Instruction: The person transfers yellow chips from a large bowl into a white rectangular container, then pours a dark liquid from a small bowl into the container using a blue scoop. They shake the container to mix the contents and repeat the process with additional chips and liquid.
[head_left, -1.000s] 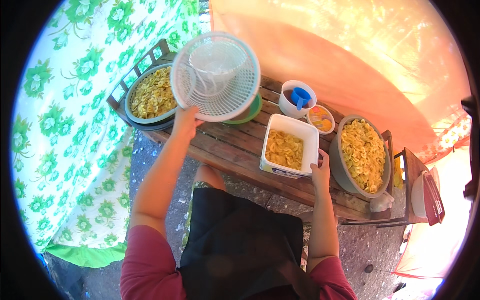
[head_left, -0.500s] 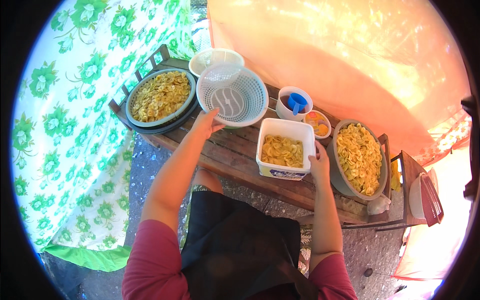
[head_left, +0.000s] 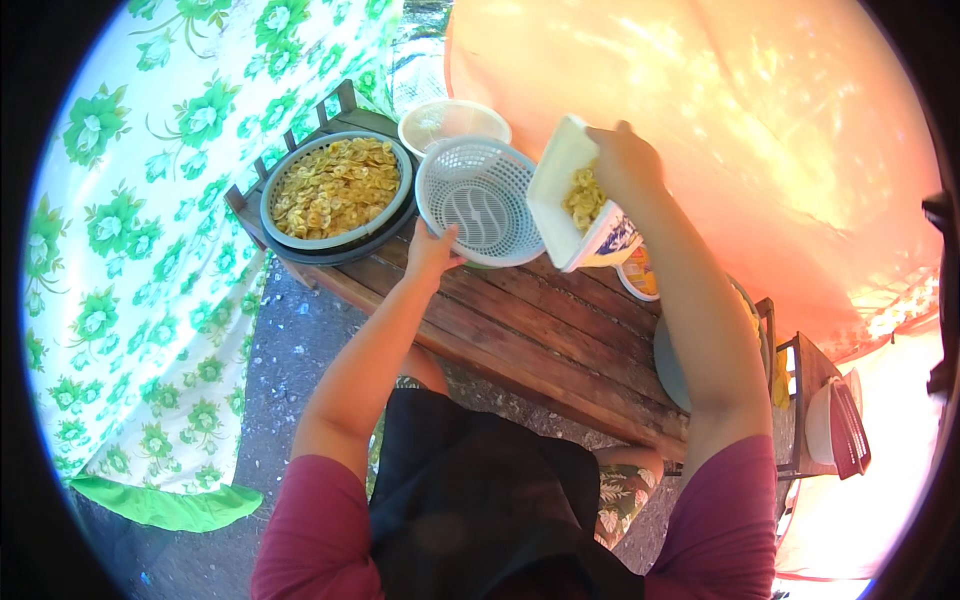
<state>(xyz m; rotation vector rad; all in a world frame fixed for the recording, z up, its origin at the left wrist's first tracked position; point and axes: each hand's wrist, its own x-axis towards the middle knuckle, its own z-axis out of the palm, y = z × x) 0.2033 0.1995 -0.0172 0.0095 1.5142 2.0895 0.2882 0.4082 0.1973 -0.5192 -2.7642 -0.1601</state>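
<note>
Your left hand pinches the white basket by its near rim; your right hand grips the tub, tipped beside it, yellow chips inside. Over-tilting or misaligning could spill chips onto the bench.

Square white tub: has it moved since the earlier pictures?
Yes. Against the wooden bench, the square white tub has gone from near the front edge toward the back, and the right hand holds it tipped toward the pale colander.
</note>
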